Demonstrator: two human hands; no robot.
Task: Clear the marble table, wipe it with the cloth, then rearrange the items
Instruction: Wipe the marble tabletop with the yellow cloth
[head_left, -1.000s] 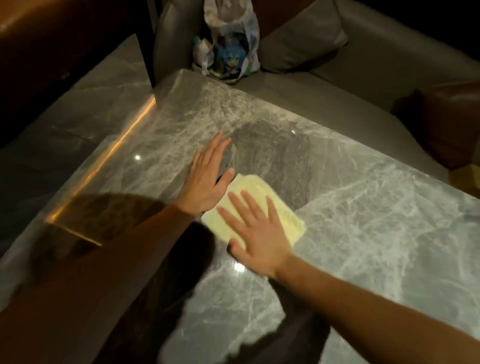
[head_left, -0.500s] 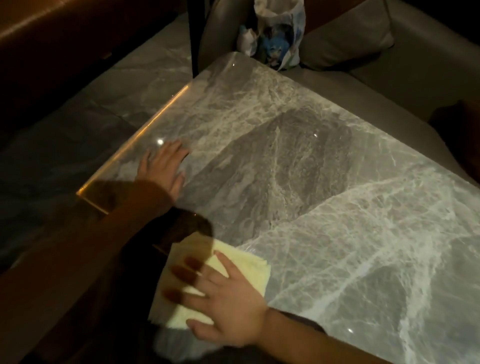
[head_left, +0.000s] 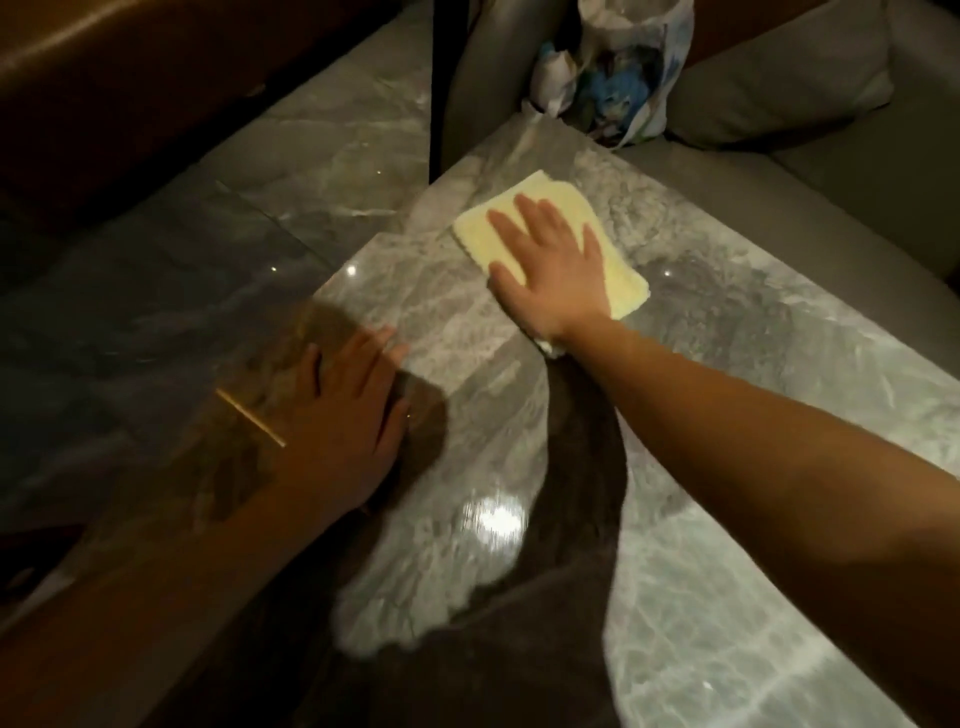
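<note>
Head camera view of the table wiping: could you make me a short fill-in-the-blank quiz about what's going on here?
1. The right hand presses flat on a pale ____ cloth.
2. The cloth lies on the ____ table, near its far corner.
3. The left hand rests flat, holding ____.
4. The printed plastic bag sits beyond the table's far corner, on the grey ____.

Missing words: yellow; marble; nothing; sofa
</note>
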